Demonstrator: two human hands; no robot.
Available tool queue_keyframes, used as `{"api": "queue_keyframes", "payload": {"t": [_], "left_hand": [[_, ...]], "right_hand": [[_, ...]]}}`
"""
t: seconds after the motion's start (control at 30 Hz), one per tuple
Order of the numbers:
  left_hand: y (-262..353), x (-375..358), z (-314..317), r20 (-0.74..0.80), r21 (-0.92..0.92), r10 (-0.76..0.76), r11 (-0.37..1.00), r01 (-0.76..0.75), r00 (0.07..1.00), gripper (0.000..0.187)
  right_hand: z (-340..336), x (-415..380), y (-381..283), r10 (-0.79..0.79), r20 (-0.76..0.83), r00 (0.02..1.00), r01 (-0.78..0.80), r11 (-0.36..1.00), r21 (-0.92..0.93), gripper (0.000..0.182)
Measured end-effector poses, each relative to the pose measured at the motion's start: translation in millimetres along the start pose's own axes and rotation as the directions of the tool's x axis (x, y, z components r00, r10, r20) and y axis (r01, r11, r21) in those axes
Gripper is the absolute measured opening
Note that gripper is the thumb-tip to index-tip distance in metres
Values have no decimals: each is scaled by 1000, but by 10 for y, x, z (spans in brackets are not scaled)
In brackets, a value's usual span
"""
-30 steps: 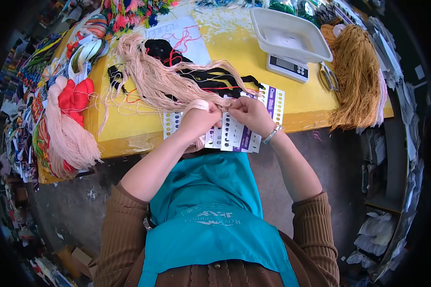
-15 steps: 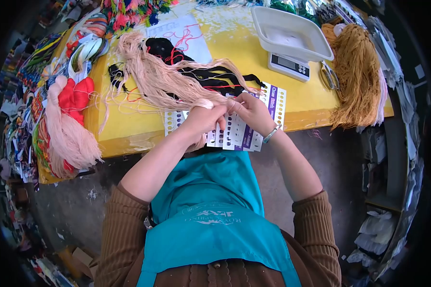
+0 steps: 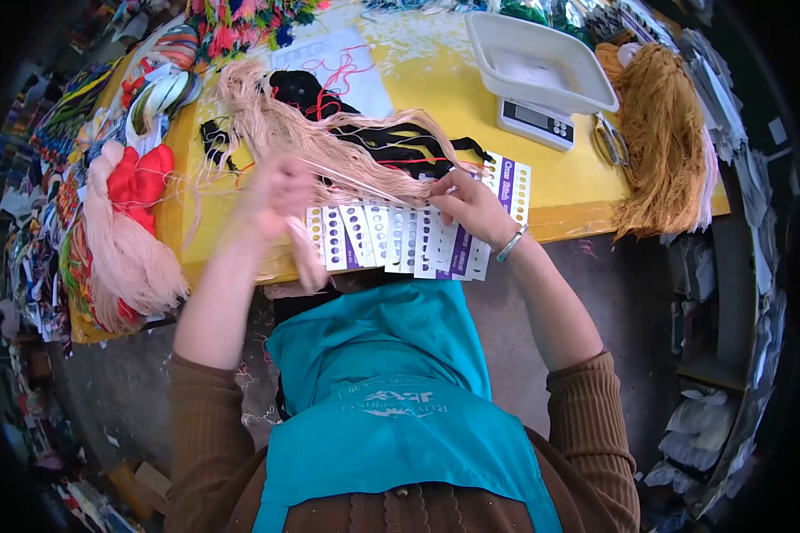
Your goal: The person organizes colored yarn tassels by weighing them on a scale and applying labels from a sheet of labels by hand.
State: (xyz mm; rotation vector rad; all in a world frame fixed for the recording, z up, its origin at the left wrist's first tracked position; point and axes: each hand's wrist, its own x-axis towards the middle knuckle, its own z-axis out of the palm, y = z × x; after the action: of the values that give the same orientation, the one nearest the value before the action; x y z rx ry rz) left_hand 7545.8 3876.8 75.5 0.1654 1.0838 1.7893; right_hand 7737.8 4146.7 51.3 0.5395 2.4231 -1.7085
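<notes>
A long hank of pale peach thread (image 3: 302, 147) lies over black thread (image 3: 427, 151) on the table. My right hand (image 3: 473, 211) pinches the hank's near end between thumb and fingers, above some punched thread cards (image 3: 458, 253). My left hand (image 3: 280, 195), blurred by motion, is closed on a few strands that stretch taut across to the right hand. A short peach bundle (image 3: 307, 256) hangs below my left hand. The exact grip of the left fingers is smeared.
A white tray (image 3: 542, 62) sits on a digital scale (image 3: 535, 124), with scissors (image 3: 609, 142) beside it. Brown thread (image 3: 662, 142) lies at the right edge. Red thread (image 3: 142, 186) and another peach hank (image 3: 129, 258) drape over the left edge.
My left hand has moved away from the right hand, up and to the left, drawing strands out straight. More of the punched cards now shows. My right hand has barely moved.
</notes>
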Motion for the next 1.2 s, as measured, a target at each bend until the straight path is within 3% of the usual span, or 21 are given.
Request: {"api": "queue_keyframes", "payload": {"t": [0.03,0.07,0.1,0.17,0.2,0.27,0.37,0.43,0.53,0.67,0.77,0.83,0.87,0.93,0.97,1.0,1.07,1.1,1.13,1.17,1.2], "left_hand": [[245,-80,-267,-70,-142,-21,990,11,997,31],[454,-153,-566,-194,-137,125,979,-153,973,29],[617,-237,-823,-312,-112,265,943,-312,912,27],[867,-469,-1053,-555,-63,440,824,-563,706,18],[829,-490,-1099,-556,-62,445,820,-569,702,18],[625,-517,-1145,-585,-62,312,903,-425,749,18],[148,-510,-245,-422,-81,231,954,-290,877,41],[-127,-488,117,-217,-187,187,955,-229,958,51],[-333,-452,543,-73,-256,153,952,-166,986,53],[-501,-367,793,99,-172,143,977,-125,985,55],[-544,-405,886,132,-72,166,985,-158,977,54],[-527,-439,886,148,-44,177,984,-173,973,52],[-510,-465,864,141,-42,182,983,-178,973,52],[-487,-526,819,142,-65,94,994,-85,985,50],[-475,-543,847,119,-55,110,993,-104,987,51],[-464,-551,824,119,-54,108,993,-102,987,51],[-416,-574,741,286,21,-52,999,48,957,53],[-363,-617,755,347,75,-104,994,83,932,54],[-356,-631,701,419,7,-58,998,61,906,54],[-349,-644,635,486,-62,-10,997,46,874,55],[-350,-696,577,396,-115,96,992,-54,913,50]], "right_hand": [[2,12,16,-6,8,1000,5,1000,17,24],[4,17,21,-7,9,1000,7,1000,14,23],[4,17,21,-8,9,1000,8,1000,9,23],[7,2,-9,-9,14,1000,9,1000,-2,23],[12,-3,-19,-2,9,1000,2,1000,-19,23],[17,-13,-30,-6,-4,1000,5,999,-37,23],[47,26,73,-39,-7,999,39,999,-36,23],[81,29,98,-35,-14,999,35,999,-35,22],[290,-49,-77,-320,-175,931,313,947,-71,16],[681,-329,-670,-370,-96,924,382,898,216,15],[871,-373,-748,-333,-66,940,338,894,296,13],[949,-325,-674,-351,-143,925,379,859,343,11],[951,-349,-674,-297,-133,946,323,802,502,8],[906,-404,-708,-327,-202,923,380,693,612,4],[865,-403,-652,-363,-274,891,450,794,409,3],[791,-436,-604,-374,-310,874,468,819,332,4],[668,-537,-598,-292,-376,880,467,683,562,5],[572,-549,-574,-285,-395,873,487,545,683,3],[393,-615,-551,-302,-290,908,376,282,883,5],[209,-746,-600,-310,-223,924,270,120,955,9],[22,-877,-520,-310,-223,924,220,-44,974,15]]}}
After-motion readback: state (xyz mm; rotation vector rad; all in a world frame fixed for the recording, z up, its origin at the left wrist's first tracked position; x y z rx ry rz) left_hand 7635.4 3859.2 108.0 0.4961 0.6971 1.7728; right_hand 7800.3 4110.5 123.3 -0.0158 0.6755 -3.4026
